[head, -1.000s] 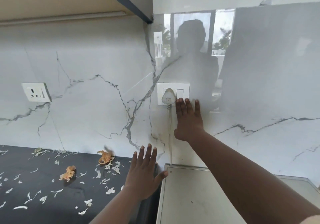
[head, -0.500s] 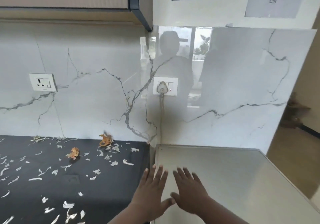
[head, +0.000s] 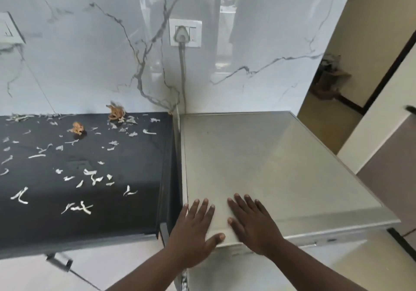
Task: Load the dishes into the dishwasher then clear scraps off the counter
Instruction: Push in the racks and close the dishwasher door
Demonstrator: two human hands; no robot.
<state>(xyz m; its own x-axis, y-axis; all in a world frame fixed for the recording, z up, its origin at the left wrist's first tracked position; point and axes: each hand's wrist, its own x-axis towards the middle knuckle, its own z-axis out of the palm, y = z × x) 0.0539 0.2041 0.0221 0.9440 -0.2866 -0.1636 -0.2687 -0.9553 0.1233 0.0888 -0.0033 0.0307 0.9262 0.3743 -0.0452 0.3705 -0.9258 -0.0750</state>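
A silver-grey dishwasher top (head: 270, 155) fills the right half of the view. My left hand (head: 193, 232) and my right hand (head: 252, 223) lie side by side over its near left corner, fingers straight and spread, holding nothing. To the left runs a black counter (head: 139, 178) strewn with several white vegetable scraps (head: 77, 207) and two orange peel pieces (head: 77, 128), one of them against the wall. No dishes are in view.
A marble backsplash (head: 90, 65) rises behind. A switch plate (head: 185, 33) with a plug sends a cable down to the gap between counter and dishwasher. A cabinet handle (head: 59, 261) shows below the counter. A doorway (head: 337, 83) opens at right.
My right hand left the wall switch and came down beside my left hand on the dishwasher top. The view has tilted downward and both hands now sit at the near corner.
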